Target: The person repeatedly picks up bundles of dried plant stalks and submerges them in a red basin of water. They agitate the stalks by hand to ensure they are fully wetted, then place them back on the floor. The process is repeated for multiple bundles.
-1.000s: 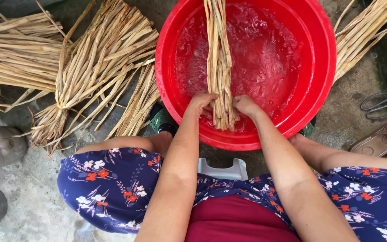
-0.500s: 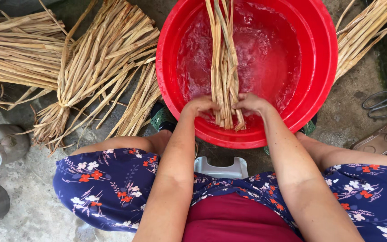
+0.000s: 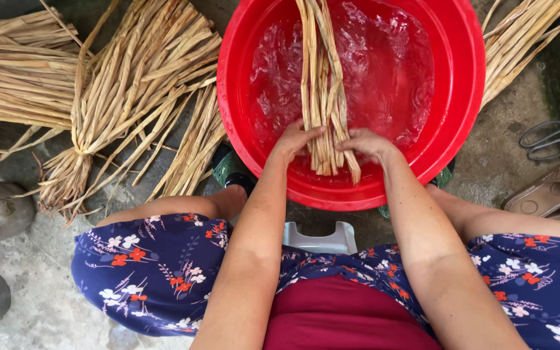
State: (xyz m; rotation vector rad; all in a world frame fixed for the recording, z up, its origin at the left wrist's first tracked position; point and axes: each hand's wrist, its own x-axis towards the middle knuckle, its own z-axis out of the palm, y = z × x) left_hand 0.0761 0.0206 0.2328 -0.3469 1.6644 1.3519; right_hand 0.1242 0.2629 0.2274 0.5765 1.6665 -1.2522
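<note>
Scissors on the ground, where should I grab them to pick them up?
Take the scissors by the two loop handles, which look like the end pointing toward the red tub. They lie flat on the concrete, apart from the sandal, so come straight down from above. The blade end runs out of the picture, so stay off it.

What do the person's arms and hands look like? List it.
Both arms bare to above the elbow, no sleeves in view. Left hand and right hand: bare, no gloves; no rings, watch or bracelets visible.
</note>
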